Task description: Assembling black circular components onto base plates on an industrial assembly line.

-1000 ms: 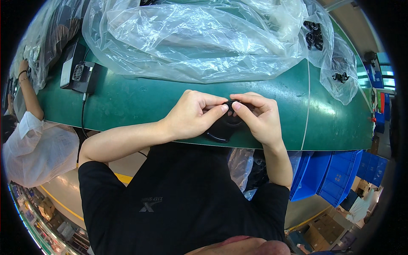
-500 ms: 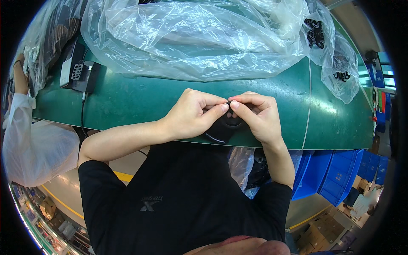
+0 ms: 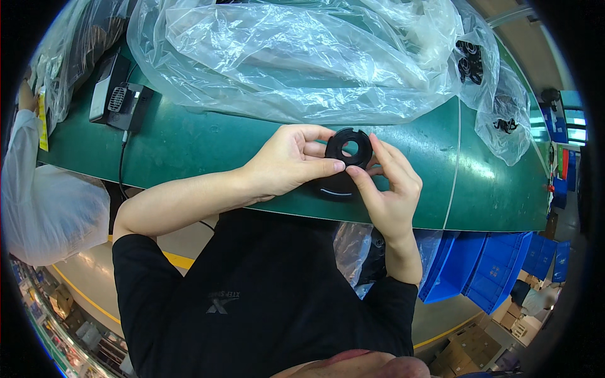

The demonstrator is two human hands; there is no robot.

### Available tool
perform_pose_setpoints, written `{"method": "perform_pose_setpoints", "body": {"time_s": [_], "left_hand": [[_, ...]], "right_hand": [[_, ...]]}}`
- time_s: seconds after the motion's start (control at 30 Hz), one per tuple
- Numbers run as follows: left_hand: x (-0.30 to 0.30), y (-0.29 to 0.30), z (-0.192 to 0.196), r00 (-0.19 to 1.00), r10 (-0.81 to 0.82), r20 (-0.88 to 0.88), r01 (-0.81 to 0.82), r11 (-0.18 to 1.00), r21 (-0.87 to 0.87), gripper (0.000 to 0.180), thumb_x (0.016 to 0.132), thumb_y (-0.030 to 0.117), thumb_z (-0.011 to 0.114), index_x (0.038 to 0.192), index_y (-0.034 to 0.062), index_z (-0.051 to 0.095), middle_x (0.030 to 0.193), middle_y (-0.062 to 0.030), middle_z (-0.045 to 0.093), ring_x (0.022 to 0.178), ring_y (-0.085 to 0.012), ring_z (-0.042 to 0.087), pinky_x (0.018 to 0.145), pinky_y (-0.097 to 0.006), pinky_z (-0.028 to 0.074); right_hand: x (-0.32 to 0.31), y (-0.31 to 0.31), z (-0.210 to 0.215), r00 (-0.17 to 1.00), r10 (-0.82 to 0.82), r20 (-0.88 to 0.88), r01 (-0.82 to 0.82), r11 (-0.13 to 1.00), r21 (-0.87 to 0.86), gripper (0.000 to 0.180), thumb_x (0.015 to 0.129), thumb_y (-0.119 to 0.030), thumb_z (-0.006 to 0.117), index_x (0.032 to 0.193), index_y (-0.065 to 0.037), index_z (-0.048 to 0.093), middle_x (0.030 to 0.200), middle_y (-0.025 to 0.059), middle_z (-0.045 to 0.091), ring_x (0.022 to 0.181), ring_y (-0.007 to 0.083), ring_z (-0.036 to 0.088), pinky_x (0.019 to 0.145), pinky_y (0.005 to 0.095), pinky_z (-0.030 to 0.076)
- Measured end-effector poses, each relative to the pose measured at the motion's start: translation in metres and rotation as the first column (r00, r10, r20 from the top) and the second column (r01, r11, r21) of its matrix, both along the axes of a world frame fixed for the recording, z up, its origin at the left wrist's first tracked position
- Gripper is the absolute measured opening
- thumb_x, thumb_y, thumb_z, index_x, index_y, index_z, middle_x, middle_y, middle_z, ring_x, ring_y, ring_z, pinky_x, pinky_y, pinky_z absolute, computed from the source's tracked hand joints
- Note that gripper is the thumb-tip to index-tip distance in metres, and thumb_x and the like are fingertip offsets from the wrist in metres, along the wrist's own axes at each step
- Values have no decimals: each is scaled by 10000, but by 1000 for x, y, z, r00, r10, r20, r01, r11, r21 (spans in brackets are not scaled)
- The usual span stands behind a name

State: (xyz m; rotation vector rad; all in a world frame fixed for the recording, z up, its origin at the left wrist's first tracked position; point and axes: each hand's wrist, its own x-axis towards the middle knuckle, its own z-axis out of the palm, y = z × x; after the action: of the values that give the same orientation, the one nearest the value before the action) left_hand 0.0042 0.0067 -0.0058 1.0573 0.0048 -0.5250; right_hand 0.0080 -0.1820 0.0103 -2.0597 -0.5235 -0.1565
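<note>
Between my two hands is a black ring-shaped part (image 3: 335, 150) with a large round hole and small notches on its outer rim. My left hand (image 3: 291, 157) pinches its left side, thumb at the lower edge and fingers behind. On the right side, my right hand (image 3: 389, 183) grips it, thumb at the lower edge and forefinger along the rim. The ring is tilted up so its round face shows. Just below it, near the table's front edge, a dark curved piece (image 3: 337, 189) with a pale line is partly covered by the ring and my hands.
A large clear plastic bag (image 3: 296, 63) spreads across the far side of the green table (image 3: 208, 151). Bagged black parts (image 3: 469, 63) lie at the far right. A black device (image 3: 129, 107) with a cable stands left. Blue bins (image 3: 498, 264) sit below right. Another person's sleeve (image 3: 22, 145) shows left.
The ring has turned up between my hands, so its open face now shows. My fingertips, close together before, are now apart on either side of it.
</note>
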Motion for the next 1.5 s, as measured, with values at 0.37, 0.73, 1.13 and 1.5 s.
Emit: {"method": "perform_pose_setpoints", "body": {"time_s": [0.37,0.73,1.13,1.5], "left_hand": [[-1,1,0,991,12,133,-22,997,76,294,815,-20,601,1103,-65,571,999,-114,637,899,-106,600,793,-225,495],[-7,1,1,978,-46,205,24,994,109,327,811,-37,615,1128,-82,547,1031,-121,624,927,-122,596,814,-243,496],[-9,1,2,948,-51,313,-18,977,214,262,803,-25,625,1058,-78,598,929,-106,653,846,-96,600,756,-225,507],[-7,2,1,985,-23,170,3,993,114,287,815,-20,619,1094,-76,574,1007,-107,627,909,-106,590,799,-227,492]], "right_hand": [[-6,10,-14,992,-85,97,63,976,209,367,670,91,714,1009,67,575,1090,183,564,876,206,624,694,258,554],[-4,-12,-5,997,58,55,-64,991,121,187,642,52,749,783,54,626,889,155,635,763,194,642,670,269,521],[-11,-6,-13,978,77,194,-88,995,51,300,654,62,739,917,33,598,870,156,634,760,211,648,665,272,524],[-12,0,-22,993,0,-118,42,936,351,381,701,87,706,1042,70,537,948,180,634,853,187,644,738,272,535]]}}
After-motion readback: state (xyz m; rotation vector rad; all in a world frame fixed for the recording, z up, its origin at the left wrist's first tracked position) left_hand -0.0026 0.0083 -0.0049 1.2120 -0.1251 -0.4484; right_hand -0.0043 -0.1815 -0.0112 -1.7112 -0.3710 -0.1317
